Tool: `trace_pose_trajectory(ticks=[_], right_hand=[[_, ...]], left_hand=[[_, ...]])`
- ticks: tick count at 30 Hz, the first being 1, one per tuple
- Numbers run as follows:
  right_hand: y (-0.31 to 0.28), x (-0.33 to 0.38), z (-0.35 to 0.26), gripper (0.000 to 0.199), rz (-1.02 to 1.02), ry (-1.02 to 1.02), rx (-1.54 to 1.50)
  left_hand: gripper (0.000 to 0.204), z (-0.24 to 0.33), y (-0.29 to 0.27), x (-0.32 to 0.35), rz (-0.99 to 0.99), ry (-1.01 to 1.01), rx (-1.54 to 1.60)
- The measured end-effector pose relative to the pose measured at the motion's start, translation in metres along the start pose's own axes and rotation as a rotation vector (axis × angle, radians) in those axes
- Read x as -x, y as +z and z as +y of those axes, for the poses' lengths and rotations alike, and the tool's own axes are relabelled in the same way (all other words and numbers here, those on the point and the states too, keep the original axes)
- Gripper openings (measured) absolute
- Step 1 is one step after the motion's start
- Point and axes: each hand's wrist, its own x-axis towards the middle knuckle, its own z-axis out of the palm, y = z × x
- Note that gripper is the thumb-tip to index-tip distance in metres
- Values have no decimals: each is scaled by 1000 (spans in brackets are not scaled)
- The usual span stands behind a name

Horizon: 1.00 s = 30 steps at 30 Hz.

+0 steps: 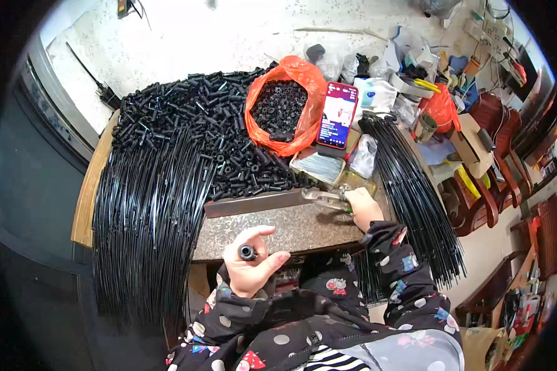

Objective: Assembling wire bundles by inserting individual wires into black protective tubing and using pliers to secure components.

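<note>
Over the table's front edge, my left hand [249,276] holds a short black tube [247,252], its round open end facing up at me. Thumb and forefinger stand apart, while the other fingers curl around the tube. My right hand [364,209] grips the handles of silver pliers [323,198], which look like locking pliers. Their jaws point left, at the right end of a dark metal bar [254,203] lying across the table. Whether the jaws touch the bar or clamp anything, I cannot tell.
Beyond the bar lies a heap of black tubes [185,108]. Long black rods [145,229] hang over the front left edge; another bundle [411,198] lies right. An orange bag [316,93] of small black parts, a phone [338,115] and a tray of thin pins [319,166] stand behind the pliers.
</note>
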Motion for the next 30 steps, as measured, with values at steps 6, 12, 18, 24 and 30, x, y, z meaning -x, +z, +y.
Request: trace_pose_trajectory(ticks=[6, 12, 18, 24, 30], right_hand=[[3, -5, 1, 16, 41, -132, 93], [10, -7, 2, 11, 10, -154, 102], [16, -7, 9, 12, 12, -224, 207], [19, -10, 18, 12, 136, -283, 152], [19, -13, 13, 13, 43, -278, 232]], left_hand=[[36, 1, 3, -2, -53, -53, 25], [32, -3, 7, -1, -98, -82, 2], [28, -1, 9, 2, -102, -52, -7], [25, 4, 9, 4, -84, -47, -40], [23, 12, 12, 7, -73, -58, -32]])
